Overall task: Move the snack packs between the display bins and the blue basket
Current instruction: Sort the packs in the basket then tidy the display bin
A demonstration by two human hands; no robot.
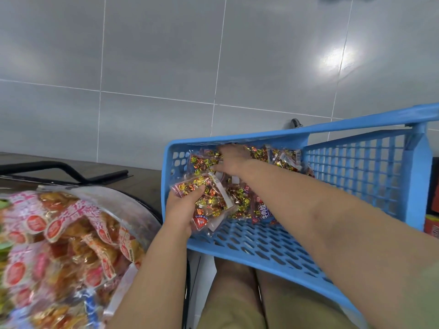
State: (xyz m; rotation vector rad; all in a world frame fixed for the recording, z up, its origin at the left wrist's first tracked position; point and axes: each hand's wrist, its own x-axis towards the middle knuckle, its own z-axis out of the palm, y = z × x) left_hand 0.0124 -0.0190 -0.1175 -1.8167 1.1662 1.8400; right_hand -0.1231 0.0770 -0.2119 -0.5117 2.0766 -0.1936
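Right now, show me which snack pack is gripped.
The pack at the blue basket's near-left corner, gripped by the left hand; the rest lie heaped inside.

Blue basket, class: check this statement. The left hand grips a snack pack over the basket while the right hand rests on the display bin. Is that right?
No. The head view shows the right hand reaching into the blue basket among its packs, not on the display bin. The left hand does grip a snack pack.

Dark counter (142,179) carries a clear bin (133,198) of red-labelled snack packs (71,233); the blue basket (249,241) holds candy packs (240,200)
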